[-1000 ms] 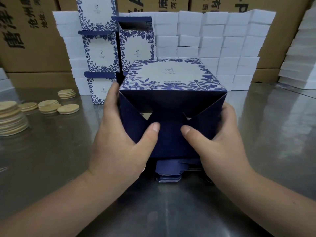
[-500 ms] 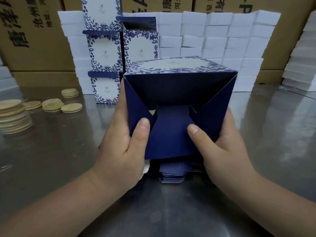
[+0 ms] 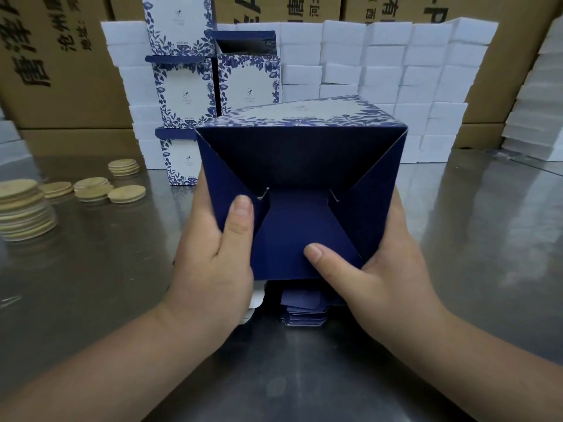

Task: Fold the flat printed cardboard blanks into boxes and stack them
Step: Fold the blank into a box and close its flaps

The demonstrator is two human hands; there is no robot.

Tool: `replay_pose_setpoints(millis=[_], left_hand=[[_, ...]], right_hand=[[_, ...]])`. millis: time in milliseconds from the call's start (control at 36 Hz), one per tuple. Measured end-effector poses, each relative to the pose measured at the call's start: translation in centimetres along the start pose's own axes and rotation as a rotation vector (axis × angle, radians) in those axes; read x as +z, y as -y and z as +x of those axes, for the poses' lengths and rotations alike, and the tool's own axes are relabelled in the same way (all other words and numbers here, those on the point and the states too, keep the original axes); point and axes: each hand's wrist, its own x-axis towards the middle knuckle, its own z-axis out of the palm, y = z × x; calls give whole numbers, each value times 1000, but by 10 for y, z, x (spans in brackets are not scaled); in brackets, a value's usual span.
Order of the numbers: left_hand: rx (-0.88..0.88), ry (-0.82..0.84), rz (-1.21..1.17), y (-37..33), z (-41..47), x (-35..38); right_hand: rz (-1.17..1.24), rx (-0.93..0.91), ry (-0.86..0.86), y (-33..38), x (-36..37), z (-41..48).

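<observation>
I hold a blue-and-white printed box [image 3: 300, 166] on its side above the table, its dark blue bottom flaps facing me. My left hand [image 3: 213, 254] grips its left side, thumb lying on the left flap. My right hand [image 3: 387, 269] grips the right side, thumb pressing the lower flap [image 3: 292, 236]. A pile of flat blanks [image 3: 304, 309] lies on the table under the box, mostly hidden. Folded boxes [image 3: 179, 95] stand stacked behind at the left, one with its top open [image 3: 246, 71].
The steel table [image 3: 304, 376] carries stacks of round wooden discs [image 3: 21, 208] at the left. A wall of white foam blocks [image 3: 380, 74] stands behind, more of them at the right edge [image 3: 536, 111]. Big brown cartons [image 3: 54, 62] close off the back.
The box has tipped further so its bottom faces me and sits a bit higher. My right thumb slid down onto the lower flap, and the flaps have closed in tighter.
</observation>
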Motion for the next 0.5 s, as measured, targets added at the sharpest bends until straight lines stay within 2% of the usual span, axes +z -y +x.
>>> replay_pose_setpoints(millis=[139,222,389,500], left_hand=[[25,75,179,0,-3,3],[9,151,255,1,-5,5],[-3,174,407,3,-6,3],[4,170,345,0,-6,5]], right_hand=[[172,-18,-86,0,-1,3],[263,36,-145,-2,-4,7],[517,141,-128,-4,-7,11],[462,144,-101,-5,-5,10]])
